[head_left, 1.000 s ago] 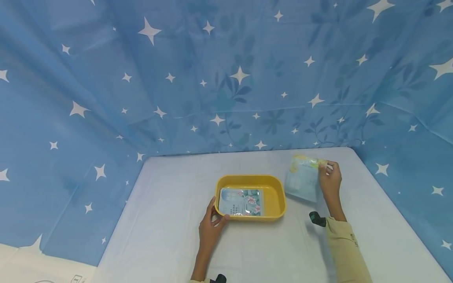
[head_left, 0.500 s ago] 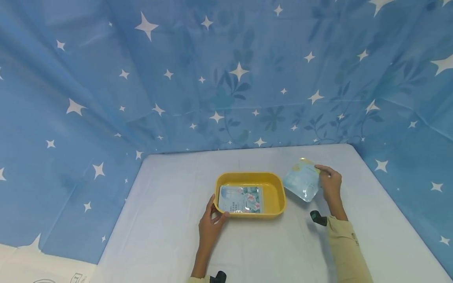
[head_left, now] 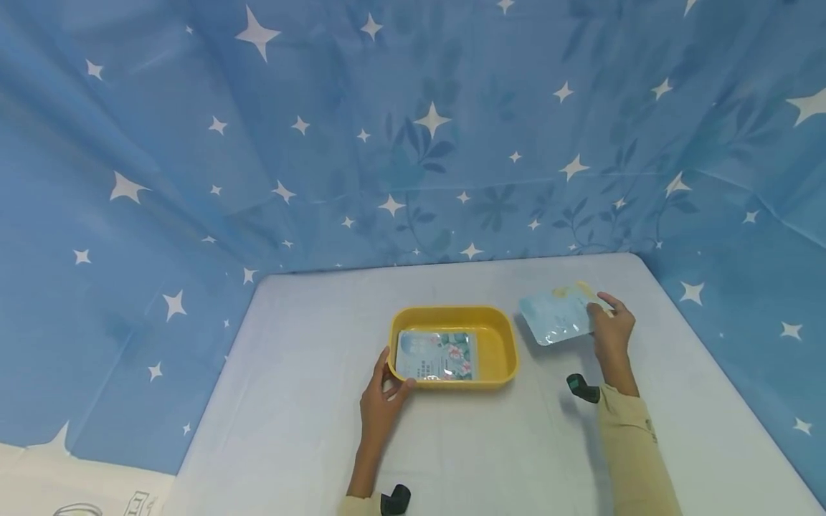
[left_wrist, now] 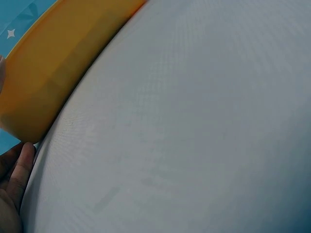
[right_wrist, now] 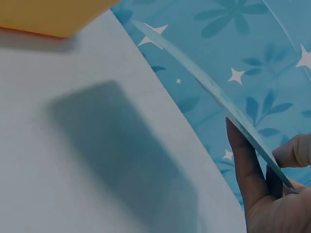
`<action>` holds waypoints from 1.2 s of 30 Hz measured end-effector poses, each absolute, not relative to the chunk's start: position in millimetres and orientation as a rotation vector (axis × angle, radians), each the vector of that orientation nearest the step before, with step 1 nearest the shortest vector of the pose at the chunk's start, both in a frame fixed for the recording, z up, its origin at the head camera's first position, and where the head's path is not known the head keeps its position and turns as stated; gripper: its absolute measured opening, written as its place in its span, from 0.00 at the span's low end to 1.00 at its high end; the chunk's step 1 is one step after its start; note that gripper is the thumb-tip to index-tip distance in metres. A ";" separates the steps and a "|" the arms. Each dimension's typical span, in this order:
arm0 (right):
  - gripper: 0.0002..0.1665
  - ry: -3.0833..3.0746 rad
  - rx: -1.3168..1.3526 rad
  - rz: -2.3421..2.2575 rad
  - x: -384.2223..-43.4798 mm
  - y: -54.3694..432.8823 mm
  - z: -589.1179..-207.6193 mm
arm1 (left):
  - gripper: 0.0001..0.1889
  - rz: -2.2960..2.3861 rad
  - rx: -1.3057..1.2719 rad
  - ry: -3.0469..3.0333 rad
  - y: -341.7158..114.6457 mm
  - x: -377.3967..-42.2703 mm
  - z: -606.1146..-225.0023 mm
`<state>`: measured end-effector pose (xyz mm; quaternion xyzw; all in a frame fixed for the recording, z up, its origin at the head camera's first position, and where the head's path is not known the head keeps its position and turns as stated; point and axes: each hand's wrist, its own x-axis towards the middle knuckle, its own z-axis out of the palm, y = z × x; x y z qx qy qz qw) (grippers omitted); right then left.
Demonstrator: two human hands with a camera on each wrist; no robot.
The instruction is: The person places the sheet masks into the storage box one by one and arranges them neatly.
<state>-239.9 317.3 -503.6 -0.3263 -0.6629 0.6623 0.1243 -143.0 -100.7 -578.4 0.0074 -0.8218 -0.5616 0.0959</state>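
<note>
A yellow rectangular tray stands mid-table in the head view. Inside, toward its left end, lies a flat light blue packet printed with pink flowers and green leaves. My left hand holds the tray at its near left corner, thumb at the front and fingers along the left side. To the right of the tray, my right hand pinches a second light blue packet with a yellow patch by its edge. In the right wrist view this packet appears edge-on, raised above the table, its shadow below.
A white cloth covers the table. Behind it and along both sides hangs a blue curtain with white stars and leaf prints. Black wrist devices sit at both wrists, and pale sleeves cover the forearms.
The packet in my right hand has turned from hanging steeply to lying flatter, its free end toward the tray. My left hand keeps its hold on the tray. The head view has tilted slightly.
</note>
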 end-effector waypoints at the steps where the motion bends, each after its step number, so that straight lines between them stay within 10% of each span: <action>1: 0.29 -1.903 -0.944 1.980 -240.7 317.3 -503.5 | 0.42 -1.666 0.025 -2.437 -101.1 -143.3 -578.1; 14: 0.36 -1.611 -0.640 2.658 -232.0 295.1 -480.5 | 0.42 -1.638 0.025 -2.436 -103.1 -144.6 -576.1; 22: 0.15 -1.799 -0.522 2.629 -241.2 264.5 -477.6 | 0.42 -1.650 0.024 -2.438 -100.9 -143.8 -576.7; 36: 0.28 -2.325 -0.386 2.381 -242.4 221.1 -486.4 | 0.42 -1.630 0.022 -2.444 -99.0 -142.0 -575.1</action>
